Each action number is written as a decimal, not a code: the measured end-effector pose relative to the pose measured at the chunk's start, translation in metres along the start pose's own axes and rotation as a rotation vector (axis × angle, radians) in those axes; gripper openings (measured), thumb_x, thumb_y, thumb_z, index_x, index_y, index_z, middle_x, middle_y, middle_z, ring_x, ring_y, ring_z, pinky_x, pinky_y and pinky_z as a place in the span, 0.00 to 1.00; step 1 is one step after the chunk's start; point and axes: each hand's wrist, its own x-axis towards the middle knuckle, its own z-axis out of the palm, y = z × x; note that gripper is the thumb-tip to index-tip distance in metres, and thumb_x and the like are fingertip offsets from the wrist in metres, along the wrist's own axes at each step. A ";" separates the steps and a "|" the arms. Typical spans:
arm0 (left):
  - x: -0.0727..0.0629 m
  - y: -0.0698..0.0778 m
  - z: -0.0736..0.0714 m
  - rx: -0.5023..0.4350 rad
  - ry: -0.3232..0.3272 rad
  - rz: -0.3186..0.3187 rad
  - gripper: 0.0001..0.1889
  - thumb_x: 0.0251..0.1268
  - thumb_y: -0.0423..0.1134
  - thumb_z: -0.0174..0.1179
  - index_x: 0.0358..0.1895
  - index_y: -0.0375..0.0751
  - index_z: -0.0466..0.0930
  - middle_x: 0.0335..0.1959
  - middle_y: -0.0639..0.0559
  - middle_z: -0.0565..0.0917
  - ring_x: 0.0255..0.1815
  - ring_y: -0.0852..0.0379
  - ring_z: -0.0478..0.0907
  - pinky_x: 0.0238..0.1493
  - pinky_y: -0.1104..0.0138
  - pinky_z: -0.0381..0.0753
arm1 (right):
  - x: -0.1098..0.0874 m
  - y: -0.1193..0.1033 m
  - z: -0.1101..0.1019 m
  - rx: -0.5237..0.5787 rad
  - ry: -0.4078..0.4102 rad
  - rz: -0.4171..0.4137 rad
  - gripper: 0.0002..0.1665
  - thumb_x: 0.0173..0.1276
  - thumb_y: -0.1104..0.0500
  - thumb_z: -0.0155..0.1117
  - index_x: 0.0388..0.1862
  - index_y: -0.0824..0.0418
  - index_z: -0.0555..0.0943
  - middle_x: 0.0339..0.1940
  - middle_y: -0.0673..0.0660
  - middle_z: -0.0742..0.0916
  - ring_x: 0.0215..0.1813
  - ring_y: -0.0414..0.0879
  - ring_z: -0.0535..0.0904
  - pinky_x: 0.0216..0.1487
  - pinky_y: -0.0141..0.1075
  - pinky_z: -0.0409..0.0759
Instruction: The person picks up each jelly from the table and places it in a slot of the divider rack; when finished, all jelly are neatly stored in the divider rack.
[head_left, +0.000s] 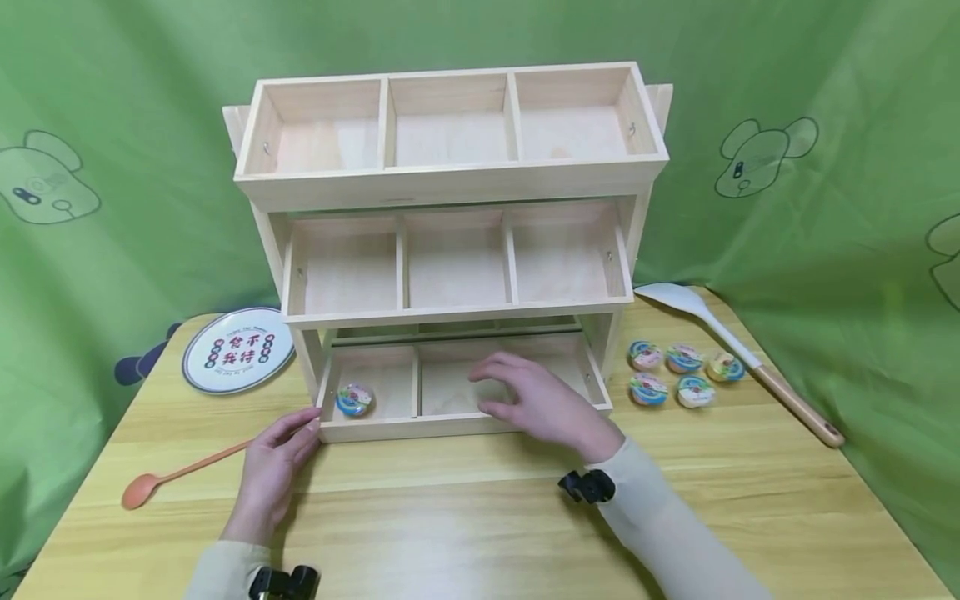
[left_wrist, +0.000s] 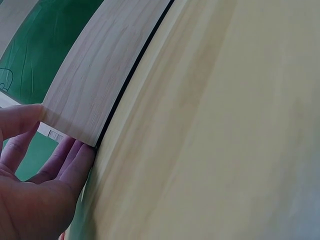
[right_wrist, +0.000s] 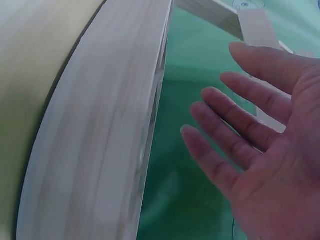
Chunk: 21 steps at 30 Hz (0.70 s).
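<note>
- Sleeves (head_left: 667, 517) come nearest, reaching in over the table (head_left: 420, 533).
- One cup (head_left: 355, 400) sits in the left compartment of the tray (head_left: 420, 430), the rack's lowest, near its front wall.
- Left hand (head_left: 276, 467): thumb and fingers bent about the tray's left front corner. Light, even pressure should steady it best; a tug might slide the cup.
- Right hand (head_left: 543, 400): holds nothing, fingers spread wide above the tray, right of the divider (head_left: 416, 383). Best lifted clear of the front wall before moving sideways, I judge.
- Five cups (head_left: 648, 389) stand on the table just right of the rack (head_left: 457, 190); they are close together, so a narrow, top-down pinch would disturb fewest.
- Ladle (head_left: 750, 360) lies beyond them; mind its handle.
- Spoon (head_left: 183, 471) points toward the left hand, which could nudge it.
</note>
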 end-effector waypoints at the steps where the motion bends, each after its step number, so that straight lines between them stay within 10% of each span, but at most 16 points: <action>1: 0.000 0.000 0.000 0.001 0.002 -0.001 0.12 0.69 0.28 0.59 0.52 0.37 0.83 0.57 0.43 0.73 0.51 0.57 0.80 0.60 0.66 0.78 | -0.001 0.001 -0.001 0.000 0.006 0.006 0.25 0.67 0.57 0.69 0.62 0.58 0.78 0.61 0.51 0.79 0.63 0.49 0.73 0.68 0.46 0.72; 21: 0.002 -0.001 -0.003 0.010 -0.007 -0.001 0.13 0.69 0.28 0.59 0.54 0.33 0.81 0.57 0.43 0.73 0.52 0.56 0.80 0.60 0.66 0.78 | -0.049 0.048 -0.029 -0.046 0.109 0.079 0.24 0.66 0.60 0.69 0.60 0.62 0.78 0.62 0.58 0.79 0.65 0.59 0.71 0.68 0.57 0.69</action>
